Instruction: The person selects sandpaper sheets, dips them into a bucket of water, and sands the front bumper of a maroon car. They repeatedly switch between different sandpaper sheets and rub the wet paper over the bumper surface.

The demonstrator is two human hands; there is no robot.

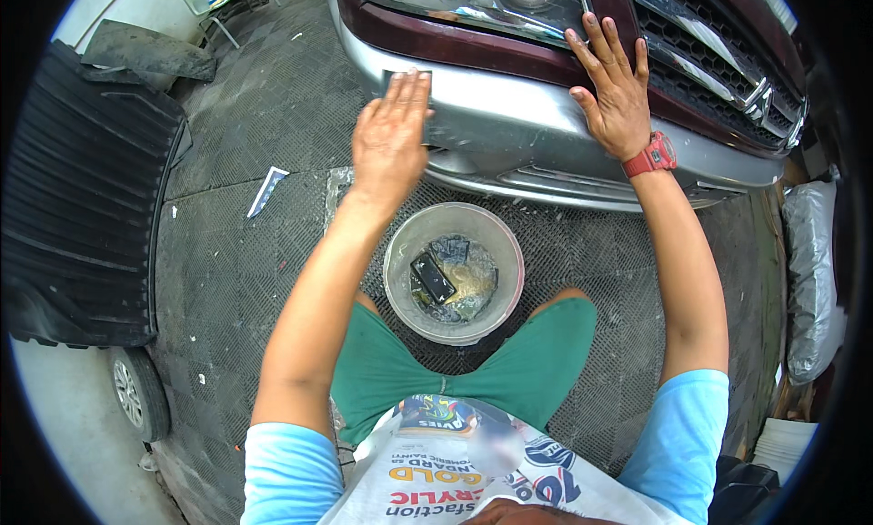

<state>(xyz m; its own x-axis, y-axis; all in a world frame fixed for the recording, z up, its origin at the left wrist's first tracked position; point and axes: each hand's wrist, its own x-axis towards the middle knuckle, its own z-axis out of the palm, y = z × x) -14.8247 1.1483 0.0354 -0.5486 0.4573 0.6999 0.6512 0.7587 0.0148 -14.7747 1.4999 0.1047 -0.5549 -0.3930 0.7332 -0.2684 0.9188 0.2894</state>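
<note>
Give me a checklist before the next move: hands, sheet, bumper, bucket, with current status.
1. Left hand flat over the dark sheet: ok, fingers extended together.
2. Sheet lying against the silver bumper: ok, near the bumper's corner, mostly covered by the hand.
3. Bumper surface under the sheet: cannot tell, hidden.
4. Right hand clear of the headlight and grille area: not ok, spread fingers reach between them.
5. Bucket upright and near: ok, on the floor between the knees.
6. Black block out of the bucket: not ok, lying inside.

Silver bumper (509,116), green shorts (541,370)
</note>
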